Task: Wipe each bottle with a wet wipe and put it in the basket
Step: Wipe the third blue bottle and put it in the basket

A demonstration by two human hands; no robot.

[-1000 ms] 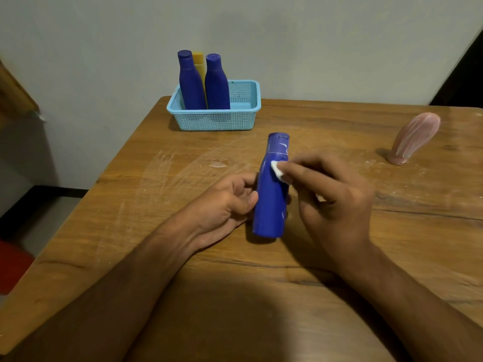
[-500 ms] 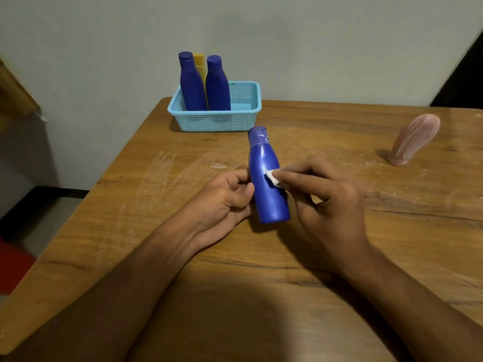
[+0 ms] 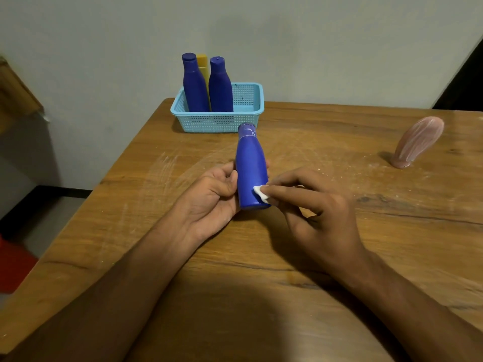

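Over the wooden table (image 3: 339, 131), I watch the left hand (image 3: 209, 197) hold its grip on the blue bottle (image 3: 251, 165), now stood nearly upright after leaning a second ago. The right hand (image 3: 321, 215) pinches the wet wipe (image 3: 261, 193), which has slid from the bottle's shoulder down to near its base. I judge the wiping nearly done; the basket (image 3: 222, 121) behind, with three bottles already in it, is the likely next stop.

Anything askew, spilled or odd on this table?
Nothing spilled. The table shows pale scuff streaks near the basket, and the pink bottle at far right leans sharply while the basketed ones stand upright.
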